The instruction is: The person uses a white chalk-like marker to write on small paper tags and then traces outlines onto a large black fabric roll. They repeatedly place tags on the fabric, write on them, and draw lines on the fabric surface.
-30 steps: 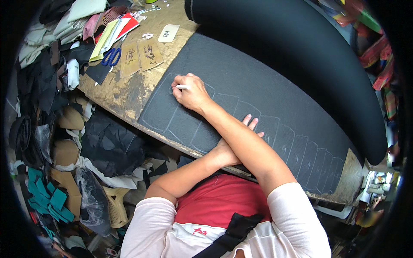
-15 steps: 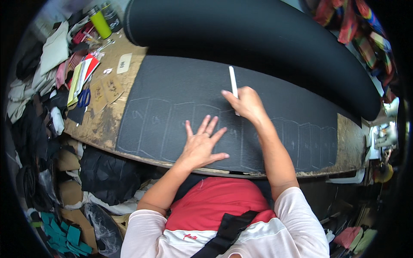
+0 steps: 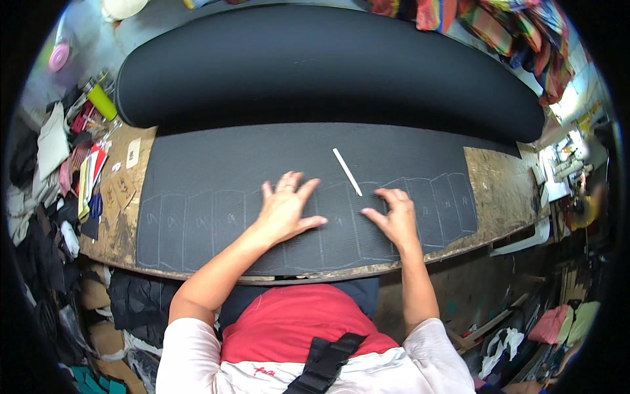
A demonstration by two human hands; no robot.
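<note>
We judge this a gap in marking: our left hand (image 3: 285,213) spreads empty on the black cloth (image 3: 249,148); our right hand (image 3: 398,220) curls empty, contact unclear. The white pen (image 3: 346,171) lies just left of our right fingers (image 3: 398,196); lifting it would need a pinch.

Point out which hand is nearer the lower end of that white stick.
The right hand: it sits just to the right of the lower end of the white stick, while the left hand is clearly farther away, on the other side.
</note>
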